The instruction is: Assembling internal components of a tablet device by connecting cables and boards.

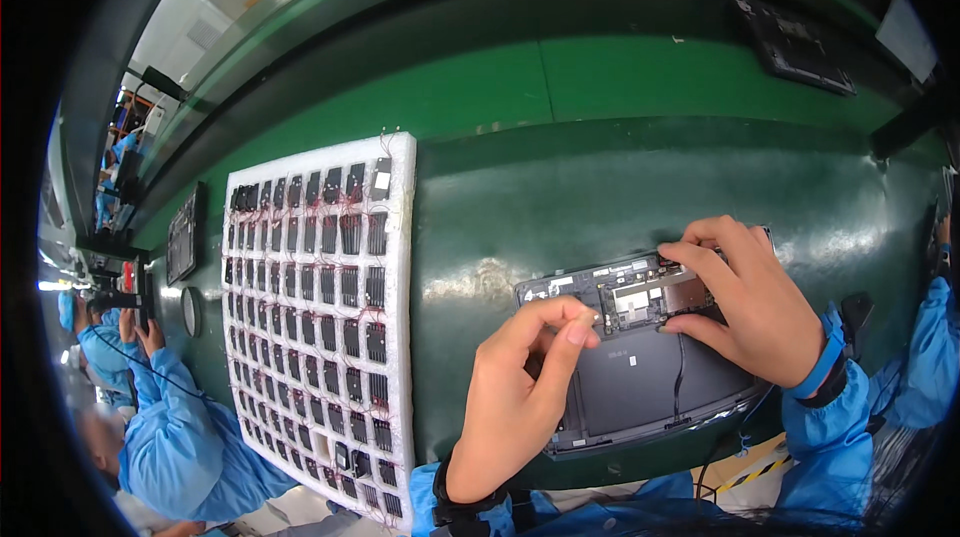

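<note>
L hand (515, 372) grip: tips pressed together, contents unclear, just L of circuit bd (634, 303), long axis approx L–R. R hand (748, 305) nearer, grip spread over bd.

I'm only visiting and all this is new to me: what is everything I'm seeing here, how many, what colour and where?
Opened device: one, dark grey, on the bench beneath the hands
Circuit board: one, silver and black, in the device
Foam tray: one, white, left of the device
Small parts: many, black with red wires, in the tray
Bench: one, dark green, underneath
Other flat devices: two, dark, far right and left
Co-workers: at least three, blue clothing, both sides
Wrist strap: one, blue, right wrist
Left hand: one, bare, fingertips pinched; contents unclear
Right hand: one, bare, spread over the board
</note>
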`<state>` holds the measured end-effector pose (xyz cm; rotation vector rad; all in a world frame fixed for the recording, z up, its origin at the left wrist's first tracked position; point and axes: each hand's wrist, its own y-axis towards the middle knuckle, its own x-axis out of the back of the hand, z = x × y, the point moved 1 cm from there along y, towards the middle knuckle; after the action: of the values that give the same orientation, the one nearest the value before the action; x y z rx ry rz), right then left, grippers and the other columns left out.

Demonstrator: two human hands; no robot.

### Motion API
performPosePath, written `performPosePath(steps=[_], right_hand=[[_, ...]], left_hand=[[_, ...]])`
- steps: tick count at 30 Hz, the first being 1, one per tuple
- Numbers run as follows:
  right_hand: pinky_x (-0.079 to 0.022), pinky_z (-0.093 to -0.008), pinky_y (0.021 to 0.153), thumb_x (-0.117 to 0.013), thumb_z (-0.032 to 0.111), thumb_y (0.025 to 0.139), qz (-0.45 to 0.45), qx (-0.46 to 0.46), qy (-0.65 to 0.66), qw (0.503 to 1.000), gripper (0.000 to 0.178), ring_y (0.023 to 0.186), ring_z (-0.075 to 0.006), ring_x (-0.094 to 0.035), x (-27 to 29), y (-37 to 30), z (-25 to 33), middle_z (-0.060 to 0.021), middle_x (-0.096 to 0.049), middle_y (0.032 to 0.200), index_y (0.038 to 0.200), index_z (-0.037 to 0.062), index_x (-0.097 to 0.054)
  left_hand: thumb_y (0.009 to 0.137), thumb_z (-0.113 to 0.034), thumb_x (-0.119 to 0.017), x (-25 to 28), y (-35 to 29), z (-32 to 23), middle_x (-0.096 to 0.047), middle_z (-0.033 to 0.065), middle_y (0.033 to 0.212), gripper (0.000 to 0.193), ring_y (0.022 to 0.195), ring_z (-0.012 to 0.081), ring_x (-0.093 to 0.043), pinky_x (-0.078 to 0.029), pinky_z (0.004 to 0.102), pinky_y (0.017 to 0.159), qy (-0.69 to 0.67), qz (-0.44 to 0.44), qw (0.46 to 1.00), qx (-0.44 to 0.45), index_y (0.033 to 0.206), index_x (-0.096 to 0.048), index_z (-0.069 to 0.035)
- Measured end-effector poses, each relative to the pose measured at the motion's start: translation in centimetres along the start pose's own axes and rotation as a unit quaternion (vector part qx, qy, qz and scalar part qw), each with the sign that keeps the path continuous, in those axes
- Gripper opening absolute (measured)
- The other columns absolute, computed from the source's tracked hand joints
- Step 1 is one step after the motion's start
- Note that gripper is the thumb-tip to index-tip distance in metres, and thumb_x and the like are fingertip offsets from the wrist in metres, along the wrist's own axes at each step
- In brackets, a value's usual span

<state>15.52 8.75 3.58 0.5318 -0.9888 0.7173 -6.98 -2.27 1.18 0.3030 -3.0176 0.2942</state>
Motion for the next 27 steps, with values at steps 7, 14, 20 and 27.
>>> performPosePath(steps=[7,14,20,27], right_hand=[[-0.045,-0.0438,0.094,-0.090,0.016,0.078,-0.003,-0.020,0.015,1.000,0.058,0.110,-0.0346,-0.059,0.2,0.2,-0.3,-0.0131,-0.057,0.122,0.126,0.0040,-0.062],[-0.043,-0.0428,0.093,-0.091,0.015,0.075,0.048,-0.006,0.023,0.999,0.053,0.105,-0.0328,-0.057,0.8,1.4,-0.5,-0.0097,-0.058,0.111,0.119,0.0049,-0.062],[-0.042,-0.0419,0.092,-0.089,0.016,0.078,0.041,0.036,0.005,0.998,0.034,0.099,-0.0284,-0.057,0.7,0.9,0.6,-0.0073,-0.057,0.108,0.104,0.0092,-0.068],[-0.049,-0.0389,0.091,-0.074,0.017,0.085,-0.045,0.123,-0.072,0.989,0.025,0.088,-0.0207,-0.066,-1.1,-1.7,0.9,-0.0021,-0.069,0.102,0.109,0.0156,-0.077]], left_hand=[[0.111,-0.013,-0.064,0.2,-0.1,-0.5,-0.072,0.0060,0.098,0.018,0.074,0.0047,-0.055,-0.045,0.0209,0.066,-0.049,0.023,0.998,0.038,0.118,-0.067,0.003],[0.111,-0.010,-0.062,0.3,-0.4,-0.2,-0.071,0.0069,0.098,0.014,0.074,0.0064,-0.056,-0.047,0.0223,0.067,-0.105,0.051,0.993,0.006,0.117,-0.066,0.002],[0.078,0.003,-0.076,2.0,0.2,0.9,-0.080,0.0045,0.108,0.027,0.089,0.0198,-0.075,-0.055,0.0334,0.076,0.203,-0.061,0.891,-0.401,0.102,-0.078,-0.009],[0.081,-0.008,-0.084,2.6,-1.4,-1.2,-0.081,0.0030,0.109,0.021,0.093,0.0181,-0.077,-0.055,0.0317,0.084,0.193,-0.001,0.857,-0.477,0.101,-0.079,-0.012]])
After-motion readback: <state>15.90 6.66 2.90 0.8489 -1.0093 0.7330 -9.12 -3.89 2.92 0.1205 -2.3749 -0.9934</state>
